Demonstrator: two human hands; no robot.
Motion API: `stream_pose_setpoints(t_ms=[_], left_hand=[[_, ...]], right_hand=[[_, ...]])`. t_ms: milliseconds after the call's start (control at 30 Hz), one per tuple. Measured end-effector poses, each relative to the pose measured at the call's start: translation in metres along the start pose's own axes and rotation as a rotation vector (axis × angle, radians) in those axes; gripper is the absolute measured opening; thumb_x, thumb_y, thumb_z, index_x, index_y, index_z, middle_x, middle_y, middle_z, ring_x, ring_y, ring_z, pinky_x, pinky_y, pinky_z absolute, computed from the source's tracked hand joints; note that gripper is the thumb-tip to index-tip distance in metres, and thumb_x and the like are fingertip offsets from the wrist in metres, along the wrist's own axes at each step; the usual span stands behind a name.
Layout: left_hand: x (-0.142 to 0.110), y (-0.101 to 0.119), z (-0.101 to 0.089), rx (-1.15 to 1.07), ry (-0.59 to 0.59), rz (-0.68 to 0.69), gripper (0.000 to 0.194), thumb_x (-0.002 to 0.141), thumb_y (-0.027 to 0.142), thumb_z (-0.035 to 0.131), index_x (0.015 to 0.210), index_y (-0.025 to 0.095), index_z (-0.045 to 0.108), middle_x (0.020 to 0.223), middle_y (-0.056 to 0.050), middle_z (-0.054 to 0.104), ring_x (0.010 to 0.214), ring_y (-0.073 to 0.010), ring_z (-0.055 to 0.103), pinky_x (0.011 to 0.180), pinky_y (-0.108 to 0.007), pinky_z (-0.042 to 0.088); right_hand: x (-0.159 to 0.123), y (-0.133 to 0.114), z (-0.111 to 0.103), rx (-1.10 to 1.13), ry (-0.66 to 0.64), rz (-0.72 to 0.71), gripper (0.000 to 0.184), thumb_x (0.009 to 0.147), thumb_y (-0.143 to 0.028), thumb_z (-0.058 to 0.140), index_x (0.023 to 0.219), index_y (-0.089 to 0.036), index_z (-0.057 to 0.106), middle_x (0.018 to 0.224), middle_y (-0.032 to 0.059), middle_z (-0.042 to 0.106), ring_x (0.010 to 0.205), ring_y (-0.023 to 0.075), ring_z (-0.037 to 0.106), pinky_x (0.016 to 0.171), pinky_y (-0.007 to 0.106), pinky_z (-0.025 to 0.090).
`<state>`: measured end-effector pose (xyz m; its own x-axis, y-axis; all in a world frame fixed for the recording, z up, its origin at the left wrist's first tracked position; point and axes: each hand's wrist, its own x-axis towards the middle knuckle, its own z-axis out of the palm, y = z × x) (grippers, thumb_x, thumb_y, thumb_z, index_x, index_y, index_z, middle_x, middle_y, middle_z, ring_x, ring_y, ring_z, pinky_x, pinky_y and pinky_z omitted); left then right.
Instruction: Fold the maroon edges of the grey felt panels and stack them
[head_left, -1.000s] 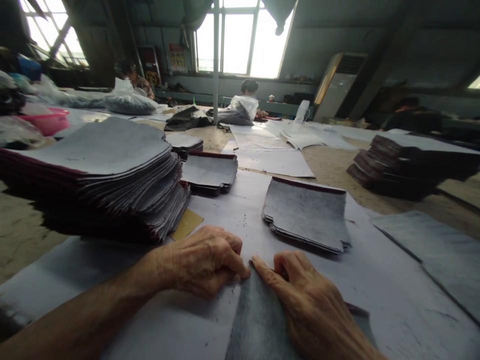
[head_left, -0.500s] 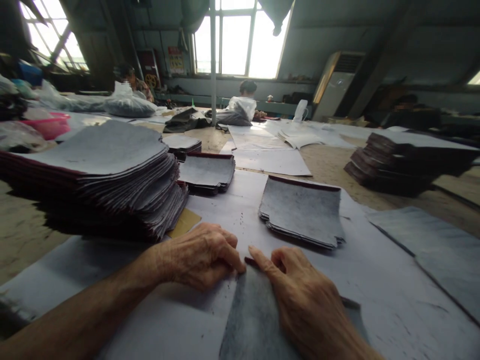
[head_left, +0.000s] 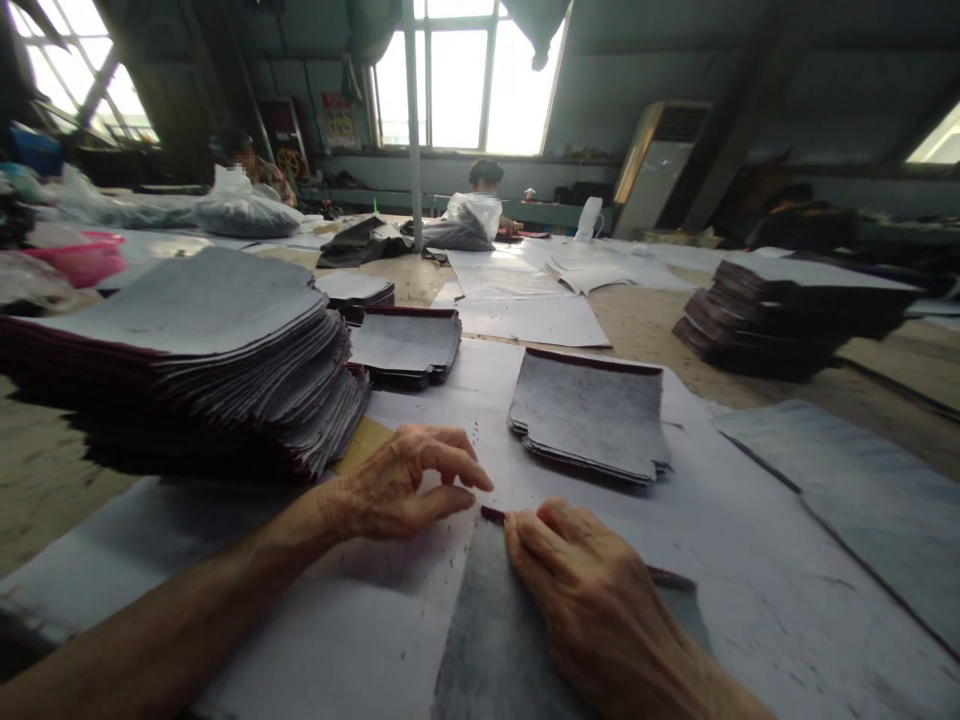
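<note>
A grey piece of backed sheet material lies on white paper before me, its far edge showing a narrow dark red folded strip. My right hand rests over this piece, fingers bent and pressed together on the folded edge; it covers much of the middle. To the left, my left hand hovers just past the strip's left end, thumb and fingers apart, nothing held. Beyond my right hand sits a small stack of similar grey pieces with a dark red folded far edge.
A tall stack of grey pieces stands at left, a yellow card beside it. Smaller stacks lie behind. At right are another dark stack and large grey sheets. A pole and several people stand farther back.
My left hand has lifted off the folded edge and its fingers have spread. My right fingers have drawn back and bunched on the edge. The view has shifted slightly.
</note>
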<state>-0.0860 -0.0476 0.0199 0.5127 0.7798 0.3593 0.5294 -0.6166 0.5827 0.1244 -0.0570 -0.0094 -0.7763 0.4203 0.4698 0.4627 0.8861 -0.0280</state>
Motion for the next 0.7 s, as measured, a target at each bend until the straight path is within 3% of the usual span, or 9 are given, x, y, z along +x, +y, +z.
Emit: stream_pose_setpoints(t_ms=[67, 267, 467, 567, 700], left_hand=[[0.001, 0.002, 0.004, 0.045, 0.032, 0.029, 0.02, 0.079, 0.014, 0.053, 0.092, 0.016, 0.067, 0.083, -0.004, 0.063, 0.072, -0.012, 0.058, 0.067, -0.025, 0.044], [0.0, 0.012, 0.017, 0.337, -0.192, 0.17, 0.025, 0.081, 0.012, 0.044, 0.096, 0.02, 0.063, 0.083, -0.003, 0.061, 0.075, -0.0152, 0.053, 0.072, -0.032, 0.039], [0.0, 0.017, 0.016, 0.528, -0.255, 0.265, 0.027, 0.078, 0.013, 0.042, 0.099, 0.017, 0.058, 0.074, -0.003, 0.056, 0.07, -0.0171, 0.047, 0.073, -0.037, 0.036], [-0.002, 0.017, 0.014, 0.513, -0.27, 0.279, 0.035, 0.076, 0.011, 0.042, 0.109, 0.017, 0.053, 0.077, -0.003, 0.056, 0.071, -0.0168, 0.048, 0.081, -0.04, 0.034], [-0.009, 0.014, 0.015, 0.528, -0.287, 0.296, 0.055, 0.074, 0.009, 0.04, 0.128, 0.018, 0.037, 0.08, -0.002, 0.055, 0.075, -0.0166, 0.05, 0.092, -0.045, 0.028]], right_hand=[[0.0, -0.001, 0.0, -0.011, -0.002, 0.013, 0.029, 0.08, -0.001, 0.036, 0.082, -0.013, 0.062, 0.077, 0.0061, 0.059, 0.068, 0.0174, 0.047, 0.062, 0.03, 0.043], [-0.003, 0.002, -0.002, 0.002, 0.163, 0.081, 0.031, 0.078, -0.002, 0.034, 0.082, -0.011, 0.064, 0.073, 0.0077, 0.06, 0.068, 0.018, 0.048, 0.062, 0.031, 0.044], [-0.002, 0.012, -0.02, -0.101, 0.34, 0.165, 0.025, 0.081, -0.005, 0.041, 0.082, -0.012, 0.065, 0.077, 0.0065, 0.063, 0.073, 0.016, 0.054, 0.066, 0.029, 0.046], [-0.016, 0.011, -0.036, -0.114, 0.356, 0.2, 0.023, 0.08, -0.004, 0.044, 0.085, -0.012, 0.065, 0.079, 0.0059, 0.063, 0.073, 0.015, 0.055, 0.065, 0.027, 0.047], [-0.057, 0.004, -0.053, -0.171, 0.337, 0.222, 0.022, 0.08, -0.004, 0.045, 0.085, -0.013, 0.064, 0.078, 0.0051, 0.063, 0.069, 0.0136, 0.055, 0.061, 0.026, 0.047]])
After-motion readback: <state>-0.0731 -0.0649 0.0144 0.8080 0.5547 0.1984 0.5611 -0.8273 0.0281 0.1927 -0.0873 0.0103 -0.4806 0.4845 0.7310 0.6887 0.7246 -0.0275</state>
